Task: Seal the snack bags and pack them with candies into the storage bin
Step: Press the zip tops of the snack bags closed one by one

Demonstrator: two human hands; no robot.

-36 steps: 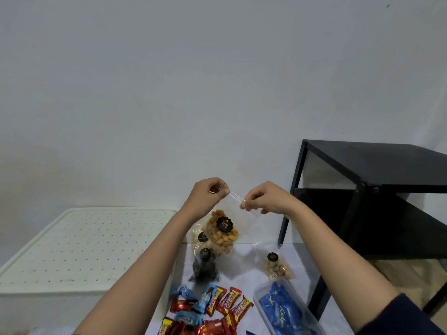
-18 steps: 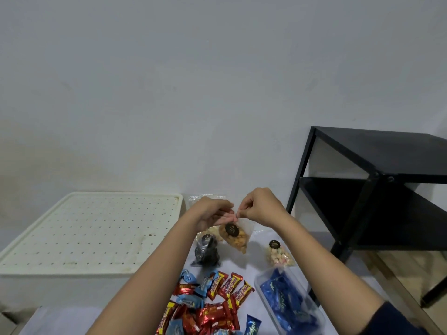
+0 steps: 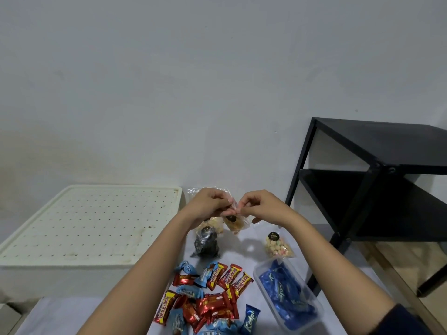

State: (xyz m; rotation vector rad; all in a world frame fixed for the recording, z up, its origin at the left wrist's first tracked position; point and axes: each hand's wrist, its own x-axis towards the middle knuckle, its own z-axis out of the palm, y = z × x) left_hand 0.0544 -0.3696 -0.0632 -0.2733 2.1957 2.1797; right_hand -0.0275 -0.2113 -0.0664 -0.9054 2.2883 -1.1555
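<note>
My left hand (image 3: 210, 201) and my right hand (image 3: 260, 206) pinch the top edge of a clear snack bag of orange-brown pieces with a black sticker (image 3: 234, 222), held just above the white table (image 3: 244, 247). Below it lie a dark snack bag (image 3: 205, 245), a pale snack bag (image 3: 216, 224) partly hidden by my left wrist, and a bag of pastel puffs (image 3: 278, 246). Red and blue wrapped candies (image 3: 210, 296) are heaped at the front. A clear storage bin (image 3: 287, 296) at the right holds blue candy packs.
A cream perforated lid or tray (image 3: 89, 221) sits at the left, level with the table. A black metal shelf (image 3: 377, 180) stands close at the right. Another clear bag (image 3: 193, 191) lies behind my left hand by the wall.
Both hands have come down with the snack bag from chest height to just above the table, and have drawn together until the fingertips meet at the bag's top edge.
</note>
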